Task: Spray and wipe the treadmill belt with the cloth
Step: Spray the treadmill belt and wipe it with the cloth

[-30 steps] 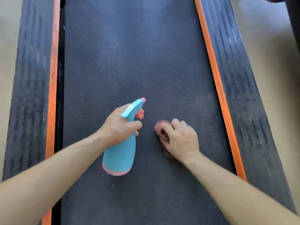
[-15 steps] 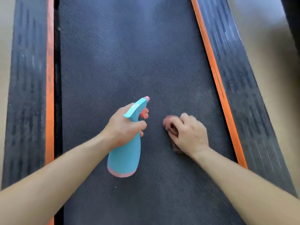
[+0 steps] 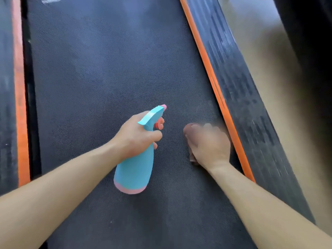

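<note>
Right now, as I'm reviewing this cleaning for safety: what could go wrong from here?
1. The right hand presses the cloth close to the orange strip at the right edge of the treadmill belt; its fingers might snag at that seam.
2. The left hand grips the spray bottle with its nozzle pointing ahead, away from the cloth, so spray may land where nothing wipes it.

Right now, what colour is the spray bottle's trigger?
Pink, like the base band; the spray bottle body is light blue. Only the head view shows it.
</note>
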Demonstrator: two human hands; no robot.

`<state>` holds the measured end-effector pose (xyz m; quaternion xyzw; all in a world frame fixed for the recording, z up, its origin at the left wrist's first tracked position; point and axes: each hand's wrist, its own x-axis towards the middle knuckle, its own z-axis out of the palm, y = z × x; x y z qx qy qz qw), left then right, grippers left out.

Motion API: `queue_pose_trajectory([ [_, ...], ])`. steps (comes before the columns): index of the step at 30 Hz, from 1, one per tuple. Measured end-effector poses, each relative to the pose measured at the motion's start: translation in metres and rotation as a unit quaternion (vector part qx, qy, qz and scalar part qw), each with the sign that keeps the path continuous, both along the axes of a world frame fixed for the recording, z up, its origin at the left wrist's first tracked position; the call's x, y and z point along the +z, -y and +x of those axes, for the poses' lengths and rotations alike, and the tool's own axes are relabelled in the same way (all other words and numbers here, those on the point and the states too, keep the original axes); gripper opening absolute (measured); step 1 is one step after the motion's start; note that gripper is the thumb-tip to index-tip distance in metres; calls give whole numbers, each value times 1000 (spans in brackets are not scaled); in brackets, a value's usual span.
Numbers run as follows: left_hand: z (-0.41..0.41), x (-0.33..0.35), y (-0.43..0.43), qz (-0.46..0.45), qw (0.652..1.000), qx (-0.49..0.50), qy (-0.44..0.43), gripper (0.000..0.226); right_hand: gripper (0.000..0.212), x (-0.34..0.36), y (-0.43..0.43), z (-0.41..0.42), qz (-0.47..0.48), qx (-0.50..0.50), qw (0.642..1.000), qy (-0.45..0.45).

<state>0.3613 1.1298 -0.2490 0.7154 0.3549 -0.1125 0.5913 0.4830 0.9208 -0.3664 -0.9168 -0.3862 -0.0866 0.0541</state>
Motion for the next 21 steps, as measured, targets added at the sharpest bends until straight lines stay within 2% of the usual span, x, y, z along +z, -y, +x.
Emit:
queue_pose_trajectory([
  [5,28,-6,7,26,1000,-5,3,42,30,6,-76,67,13,-68,996,50],
  [10,41,-5,15,4,1000,-11,17,45,37,8,7,4,-3,-118,993,9],
  [13,49,-5,18,-34,998,21,47,52,35,7,45,-11,-67,-76,995,18],
  [15,52,-9,20,-42,997,23,54,51,28,6,26,15,-85,-58,993,56],
  [18,52,-13,20,-58,996,26,60,48,16,5,-40,68,-49,-79,989,111],
  [21,53,-20,13,-76,992,64,72,58,13,15,-76,93,-61,-99,986,123],
])
